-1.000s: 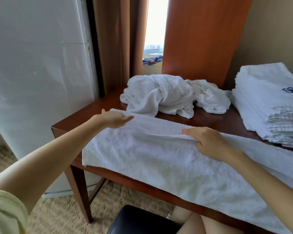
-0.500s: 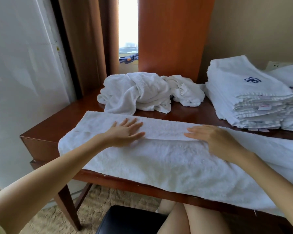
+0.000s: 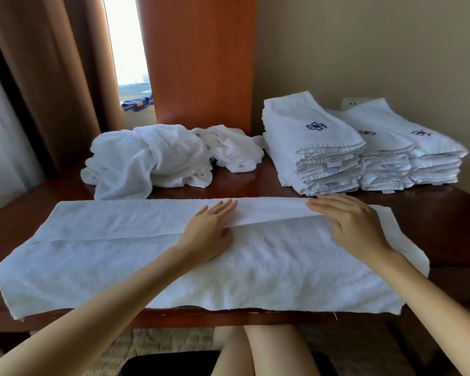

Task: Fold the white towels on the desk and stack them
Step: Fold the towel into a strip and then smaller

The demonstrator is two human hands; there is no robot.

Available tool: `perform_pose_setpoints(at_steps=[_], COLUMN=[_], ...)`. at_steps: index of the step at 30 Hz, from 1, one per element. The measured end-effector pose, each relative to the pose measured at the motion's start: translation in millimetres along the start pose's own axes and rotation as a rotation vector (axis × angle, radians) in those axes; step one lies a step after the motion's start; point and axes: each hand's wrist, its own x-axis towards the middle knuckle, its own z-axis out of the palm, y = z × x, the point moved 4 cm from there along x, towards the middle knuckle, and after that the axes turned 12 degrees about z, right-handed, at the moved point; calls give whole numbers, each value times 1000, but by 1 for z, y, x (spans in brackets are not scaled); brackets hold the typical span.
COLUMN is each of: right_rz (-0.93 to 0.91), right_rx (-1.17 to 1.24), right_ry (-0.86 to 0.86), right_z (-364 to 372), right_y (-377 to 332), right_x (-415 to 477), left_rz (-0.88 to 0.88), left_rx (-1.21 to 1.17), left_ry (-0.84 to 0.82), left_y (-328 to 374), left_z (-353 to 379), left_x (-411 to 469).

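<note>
A long white terry towel (image 3: 255, 270) lies flat across the near part of the dark, polished wooden desk (image 3: 445, 221), nap coarse and pebbly. Its far long edge is folded toward the person into a narrow band, and its near edge reaches the desk's front lip. The left hand (image 3: 208, 232) rests flat on the band, fingers straight. The right hand (image 3: 356, 226) lies over the band where the flap's edge lifts off the layer below; whether the thumb pinches it is hidden.

Behind, a crumpled heap of towels (image 3: 147, 158) sits left, with only a thin strip of bare wood between it and the spread towel. To the right stand squared folded stacks (image 3: 310, 153) – more open wood lies right of the towel. The top towel bears a dark blue embroidered emblem (image 3: 316, 126); a small tag (image 3: 333, 162) carries red print too small to read.
</note>
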Motion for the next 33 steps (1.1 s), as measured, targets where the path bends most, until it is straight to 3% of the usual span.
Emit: perform_pose_setpoints(at_steps=[1,3,6,9,12,16,20,22,25,27,30,33], right_rz=[-22,-9,189,303,353,386,518,499,493,492,544,594], right_rx=[-12,-5,36,-41,-250,-366,-196,-213,-22,71,-70,-133], right_ry=[5,-146,-389,-400,-453,-383,-701,-774,-589,-493,-700,-778], right_z=[-2,4,10,3,-11,-31,-29,-34,-40,-28,9,29], right_y=[2,9,33,60,88,115,123,123,106,88,84,102], right_x=[-4,-13,-22,-24,-31,-40,-53,-46,-26,-20,-24,-19], left_rz=[32,106,141,136,239,318,320,321,278,253,235,223], left_rx=[-3,-1,14,0,-26,-50,-101,-185,-256,-212,-68,-30], left_ry=[28,75,53,30,-12,-93,-203,-180,-82,-164,-411,-442], left_y=[2,8,13,12,13,15,17,22,41,58,71,64], left_z=[-2,-7,-9,-6,-3,0,2,-1,0,15,48,59], left_x=[0,-2,-2,-3,-2,2,4,9,28,46,63,74])
